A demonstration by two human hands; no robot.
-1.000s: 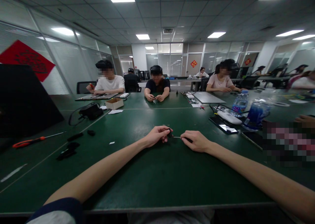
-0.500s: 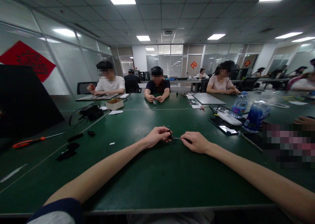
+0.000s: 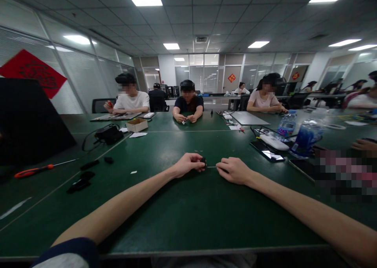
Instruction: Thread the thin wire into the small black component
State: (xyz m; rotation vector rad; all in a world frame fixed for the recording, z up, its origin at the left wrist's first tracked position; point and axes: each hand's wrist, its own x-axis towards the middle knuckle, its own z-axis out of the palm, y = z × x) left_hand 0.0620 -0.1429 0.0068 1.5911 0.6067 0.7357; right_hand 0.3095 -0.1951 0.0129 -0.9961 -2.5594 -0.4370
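Head view has tipped a little more level since the earlier frame, and both hands sit slightly lower in it, though they stay close together. From my seat, I read the left hand [image 3: 188, 164] as clenched, its fingers pinching a small black part [image 3: 203, 161], which is mostly hidden and too small to identify. The right hand [image 3: 234, 170] is also closed, with its fingertips [image 3: 219, 166] pinching a thin metal pin [image 3: 211, 166]. The pin runs across the short gap between the hands, and its tip reaches toward the small black part, but I cannot tell whether they touch.

Both hands hover just above the green tabletop [image 3: 188, 217]. To their left lie an orange-handled screwdriver [image 3: 33, 174] and some small black pieces [image 3: 79, 185]. To their right are a smartphone [image 3: 266, 155], a white power bank [image 3: 273, 142] and a plastic water bottle [image 3: 286, 126]. Across the table, a co-worker [image 3: 188, 105] holds both hands together over something small, and a cardboard box [image 3: 137, 124] sits further left.
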